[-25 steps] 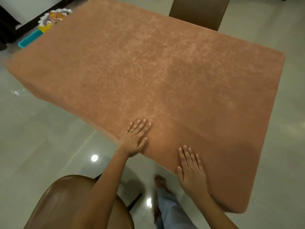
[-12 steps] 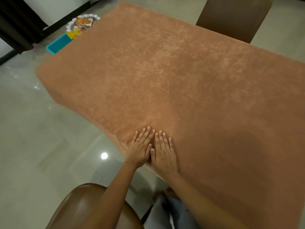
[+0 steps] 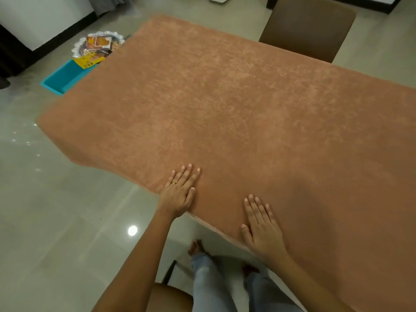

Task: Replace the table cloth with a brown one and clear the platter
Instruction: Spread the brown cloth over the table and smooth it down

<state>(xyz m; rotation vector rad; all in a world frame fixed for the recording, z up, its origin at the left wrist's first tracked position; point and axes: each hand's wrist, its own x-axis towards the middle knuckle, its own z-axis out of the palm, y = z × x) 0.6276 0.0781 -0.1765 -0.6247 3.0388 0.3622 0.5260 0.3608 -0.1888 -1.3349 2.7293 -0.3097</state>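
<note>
A brown fuzzy table cloth covers the whole table and hangs over its edges. My left hand lies flat on the cloth at the near edge, fingers straight, a ring on one finger. My right hand presses flat on the cloth a little to the right, also near the edge. A silver platter with a scalloped rim sits on the floor past the table's far left corner, holding orange and yellow snack packets. The table partly hides it.
A teal bin lies on the floor next to the platter. A brown chair stands at the table's far side, another chair is just below me. My legs stand on glossy floor tiles.
My right hand has slid to the right along the near edge, away from my left hand; half a second ago the two lay side by side. The view has shifted a little.
</note>
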